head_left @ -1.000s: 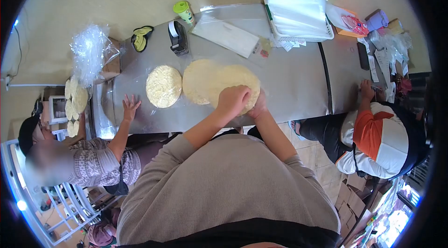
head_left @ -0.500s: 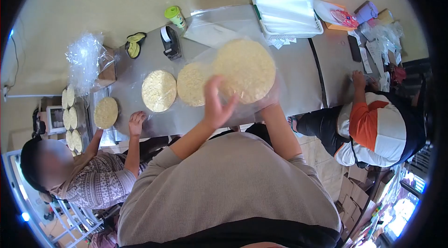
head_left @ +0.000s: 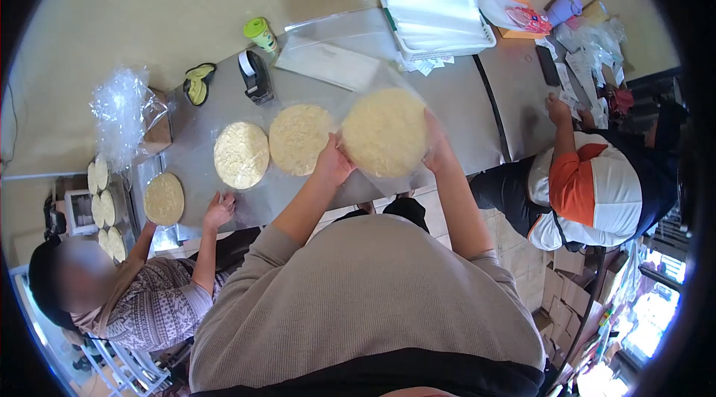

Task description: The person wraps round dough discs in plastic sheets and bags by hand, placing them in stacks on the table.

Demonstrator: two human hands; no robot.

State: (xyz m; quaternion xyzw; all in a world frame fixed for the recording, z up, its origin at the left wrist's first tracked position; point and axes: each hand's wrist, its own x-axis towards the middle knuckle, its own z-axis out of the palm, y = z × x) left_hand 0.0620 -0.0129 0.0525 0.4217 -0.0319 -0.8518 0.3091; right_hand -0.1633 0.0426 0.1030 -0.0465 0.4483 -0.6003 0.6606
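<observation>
A round, pale yellow disc in a clear plastic bag (head_left: pixel 384 132) is held between my two hands above the metal table. My left hand (head_left: pixel 335 160) grips its left edge, and my right hand (head_left: pixel 440 145) grips its right edge. Just left of it, a second bagged disc (head_left: pixel 300 139) lies flat on the table. Farther left lies a third, whiter disc (head_left: pixel 241 155) in shiny plastic. A black tape dispenser (head_left: pixel 256 77) stands behind these two. Behind the held disc lies a flat white slab (head_left: pixel 328 63) under clear plastic.
At the left, a co-worker (head_left: pixel 156 300) holds another disc (head_left: pixel 164 198). A second co-worker (head_left: pixel 597 188) works at the right end. White basket of plastic bags (head_left: pixel 440 20), green-lidded cup (head_left: pixel 259 33) and metal table (head_left: pixel 462 110) are in view.
The bagged disc has risen off the table, then moved slightly down in view. My left hand has gone from over it to its left edge. The left co-worker has brought a disc to the table.
</observation>
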